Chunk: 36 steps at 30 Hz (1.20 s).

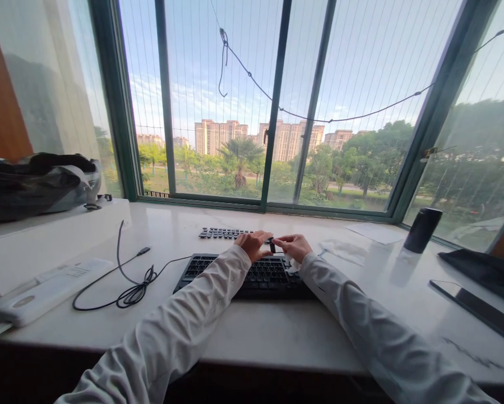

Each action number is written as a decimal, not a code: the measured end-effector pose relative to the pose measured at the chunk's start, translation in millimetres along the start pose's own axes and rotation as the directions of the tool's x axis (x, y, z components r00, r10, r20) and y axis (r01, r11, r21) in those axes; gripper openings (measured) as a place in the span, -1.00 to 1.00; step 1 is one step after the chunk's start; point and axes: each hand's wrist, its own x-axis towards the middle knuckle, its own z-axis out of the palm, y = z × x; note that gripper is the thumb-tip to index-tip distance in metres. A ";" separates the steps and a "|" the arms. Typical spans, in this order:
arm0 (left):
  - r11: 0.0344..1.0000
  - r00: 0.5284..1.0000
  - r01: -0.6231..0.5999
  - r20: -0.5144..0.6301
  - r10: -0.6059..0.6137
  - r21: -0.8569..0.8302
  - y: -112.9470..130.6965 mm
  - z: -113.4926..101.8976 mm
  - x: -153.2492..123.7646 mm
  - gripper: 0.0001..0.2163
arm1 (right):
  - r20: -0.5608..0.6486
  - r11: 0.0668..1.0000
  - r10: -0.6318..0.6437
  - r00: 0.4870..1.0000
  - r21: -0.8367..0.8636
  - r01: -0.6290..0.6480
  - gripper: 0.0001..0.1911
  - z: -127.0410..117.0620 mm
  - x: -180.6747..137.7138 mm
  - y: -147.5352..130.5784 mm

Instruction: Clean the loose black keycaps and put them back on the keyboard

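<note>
My left hand (254, 245) and my right hand (294, 247) meet above a black keyboard (199, 268). Between their fingertips is a small, upright black piece that looks like a keycap (272, 246). The left fingers and thumb close around it from one side, while the right thumb and fingers pinch it from the other. Crumpled white tissue (292, 264) shows beneath the right palm, over the keyboard's right part. Behind the keyboard, loose black keycaps (223, 233) lie in rows on the white counter. My sleeves hide part of the keyboard.
The keyboard's coiled cable (136, 293) lies at left, near a white power strip (52, 289) and a white box (54, 241) bearing a dark bag (33, 188). At right are clear plastic wrapping (344, 251), paper (373, 233), a black cylinder (422, 230) and a phone (474, 308).
</note>
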 end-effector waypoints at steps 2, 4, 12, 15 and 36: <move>1.000 1.000 -0.017 -0.004 0.017 -0.001 2.7 1.9 -1.6 -0.46 | -0.002 0.998 0.010 1.000 0.065 -0.010 -0.51 3.5 -2.7 4.5; 1.000 1.000 -0.027 -0.008 0.027 0.003 4.5 3.9 -2.6 -0.46 | 0.003 0.993 0.007 1.000 0.121 -0.007 -0.51 5.6 -3.6 8.4; 0.998 0.988 -0.001 -0.152 -0.009 -0.071 7.0 7.2 -1.7 -0.57 | 0.099 0.883 -0.008 0.995 0.468 -0.040 -0.54 -2.9 4.7 14.5; 0.990 0.968 0.008 -0.247 -0.043 -0.143 9.1 6.0 -1.7 -0.59 | 0.045 0.740 0.013 0.999 0.671 -0.040 -0.60 -6.4 9.0 16.8; 0.968 0.890 0.039 -0.432 -0.147 -0.247 32.7 2.4 -12.0 -0.51 | 0.170 0.576 -0.078 0.982 0.812 -0.095 -0.53 14.3 -6.0 15.1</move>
